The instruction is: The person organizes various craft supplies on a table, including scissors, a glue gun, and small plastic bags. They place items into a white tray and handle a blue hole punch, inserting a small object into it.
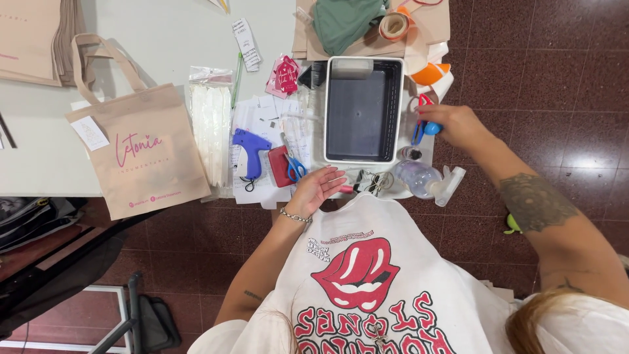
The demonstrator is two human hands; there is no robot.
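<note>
Fingers [438, 121] of right hand [458, 124] grip red-and-blue scissors [421, 121] beside grey tray [362, 157].

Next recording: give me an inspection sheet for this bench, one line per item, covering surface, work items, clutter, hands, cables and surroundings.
Surface: pale table, crowded along its near edge.
Work items: white basket, looks empty; red-and-blue scissors at its right side.
Clutter: beige tote bag, blue tagging gun, blue-handled scissors, spray bottle, tape roll, green cloth.
Hands: left hand open, flat on the table edge; right hand on the red-and-blue scissors.
Cables: nothing seen.
Surroundings: dark red tiled floor.
</note>
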